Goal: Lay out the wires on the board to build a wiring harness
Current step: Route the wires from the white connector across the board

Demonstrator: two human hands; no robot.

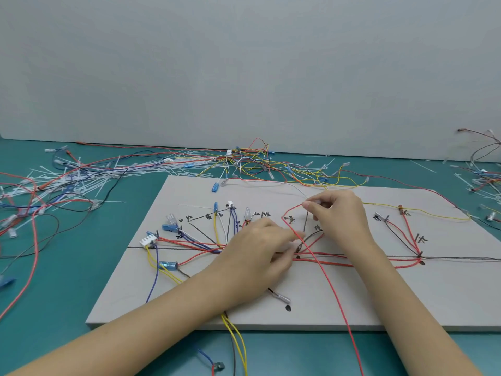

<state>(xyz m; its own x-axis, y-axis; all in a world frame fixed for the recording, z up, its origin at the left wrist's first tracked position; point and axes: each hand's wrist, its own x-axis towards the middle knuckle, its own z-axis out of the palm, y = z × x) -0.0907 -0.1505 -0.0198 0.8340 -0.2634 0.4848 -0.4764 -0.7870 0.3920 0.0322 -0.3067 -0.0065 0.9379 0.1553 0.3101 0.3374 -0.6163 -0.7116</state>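
Pinching item: right hand [337,213], fingertips closed on the end of a red wire [322,270] at the board's middle.

Held item: the red wire bends sharply just left of the pinch, then runs down and toward the person, off the near edge of the board [406,299].

Second grip: left hand [257,256], just below and left of the pinch, fingers curled over the wire bundle at the drawn centre line, fingertips touching the red wire; whether it actually pinches it cannot be told.

Step, as judged: routing one red wire to its marked branch. Next move likely calls for seating the end at its handwritten label and pressing the run down along the trunk.

Outward, left: white connector [147,240], blue terminals, yellow and purple leads already fanned out.

Outward, right: a yellow wire [433,214] crossing the board.

Beyond the board: loose wires and cable ties [89,180] on the teal table [67,294]. Obstruction: laid red and brown leads crossing under the pinch may snag.
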